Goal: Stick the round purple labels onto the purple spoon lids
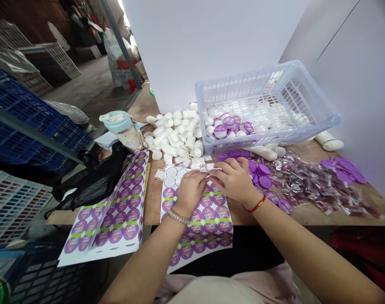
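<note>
My left hand and my right hand meet at the fingertips above a sheet of round purple stickers. A small piece with a green edge shows between them and looks like one sticker; the fingers hide most of it. Both hands are closed at thumb and forefinger, the other right fingers bent and somewhat apart. Backing with bare white circles shows at the sheet's top left. Purple lids lie close to my right hand, some bearing stickers. Small white packets lie beyond the sheet.
White cups are heaped behind the sheet. A clear plastic crate holds cups, several with purple lids. Reddish sachets spread to the right. More sticker sheets, a black mesh bag and a blue-lidded tumbler are left.
</note>
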Motion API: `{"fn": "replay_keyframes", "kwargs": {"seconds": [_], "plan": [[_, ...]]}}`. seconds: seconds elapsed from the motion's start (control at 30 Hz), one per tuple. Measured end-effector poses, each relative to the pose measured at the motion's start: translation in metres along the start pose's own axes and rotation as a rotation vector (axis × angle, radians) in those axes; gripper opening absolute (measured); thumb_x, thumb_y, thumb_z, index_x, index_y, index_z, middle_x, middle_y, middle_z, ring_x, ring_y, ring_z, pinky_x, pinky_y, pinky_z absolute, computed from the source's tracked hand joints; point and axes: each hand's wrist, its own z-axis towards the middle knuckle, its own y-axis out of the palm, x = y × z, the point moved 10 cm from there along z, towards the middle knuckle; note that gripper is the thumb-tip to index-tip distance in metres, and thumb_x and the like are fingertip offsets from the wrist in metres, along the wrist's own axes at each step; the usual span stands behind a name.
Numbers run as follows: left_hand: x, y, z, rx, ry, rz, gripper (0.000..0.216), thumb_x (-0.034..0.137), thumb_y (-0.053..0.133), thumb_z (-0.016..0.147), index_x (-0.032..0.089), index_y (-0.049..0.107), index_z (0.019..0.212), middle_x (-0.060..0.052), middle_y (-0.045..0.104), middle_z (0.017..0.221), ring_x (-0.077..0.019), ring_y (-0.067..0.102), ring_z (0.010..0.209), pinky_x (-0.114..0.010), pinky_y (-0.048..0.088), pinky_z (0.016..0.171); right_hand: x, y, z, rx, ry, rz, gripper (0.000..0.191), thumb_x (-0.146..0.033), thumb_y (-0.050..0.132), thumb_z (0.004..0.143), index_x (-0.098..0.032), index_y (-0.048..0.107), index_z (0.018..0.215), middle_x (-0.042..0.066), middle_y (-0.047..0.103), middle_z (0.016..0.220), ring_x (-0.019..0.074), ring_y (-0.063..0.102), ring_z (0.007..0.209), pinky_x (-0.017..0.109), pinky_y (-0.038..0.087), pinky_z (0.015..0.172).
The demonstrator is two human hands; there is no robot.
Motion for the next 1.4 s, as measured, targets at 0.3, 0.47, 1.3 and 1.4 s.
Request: {"fn": "replay_keyframes", "kwargs": {"seconds": [0.3, 0.47, 1.3, 1.4], "plan": [[-0.004, -0.001, -0.001, 0.008, -0.034, -0.081, 0.018, 0.019, 0.066, 0.1, 0.018, 0.082, 0.108, -0.01, 0.082, 0.11, -0.0267, 0.074, 0.105, -0.045, 0.054, 0.103, 0.001, -0.003, -0.006, 0.081, 0.141, 0.095, 0.015, -0.022, 0.068, 0.1, -0.026, 0.079, 0.09, 0.001, 0.08, 0.103, 0.0254, 0.055, 0.103, 0.047, 0.024, 0.095], [-0.001, -0.005, 0.0, 0.009, -0.04, -0.104, 0.02, 0.018, 0.065, 0.098, 0.022, 0.083, 0.104, -0.008, 0.084, 0.106, -0.0266, 0.075, 0.1, -0.045, 0.056, 0.099, 0.003, -0.004, -0.005, 0.123, 0.202, 0.184, 0.018, -0.016, 0.07, 0.096, -0.025, 0.076, 0.081, 0.001, 0.078, 0.096, 0.0241, 0.055, 0.099, 0.045, 0.025, 0.091], [-0.005, -0.01, -0.005, 0.024, -0.088, -0.131, 0.043, 0.019, 0.044, 0.097, 0.027, 0.083, 0.114, -0.006, 0.082, 0.121, -0.0278, 0.074, 0.117, -0.056, 0.047, 0.114, -0.035, -0.016, -0.023, 0.207, -0.195, 0.005, 0.015, -0.02, 0.077, 0.091, -0.024, 0.07, 0.078, 0.0, 0.073, 0.097, 0.0241, 0.053, 0.1, 0.05, 0.025, 0.104], [-0.006, -0.008, -0.005, 0.02, -0.088, -0.118, 0.035, 0.028, 0.049, 0.103, 0.025, 0.08, 0.119, -0.007, 0.08, 0.124, -0.0291, 0.07, 0.121, -0.055, 0.046, 0.112, -0.036, -0.015, -0.025, 0.175, -0.231, -0.003, 0.011, -0.022, 0.074, 0.094, -0.024, 0.072, 0.083, 0.001, 0.073, 0.099, 0.0243, 0.054, 0.102, 0.051, 0.025, 0.106]]}}
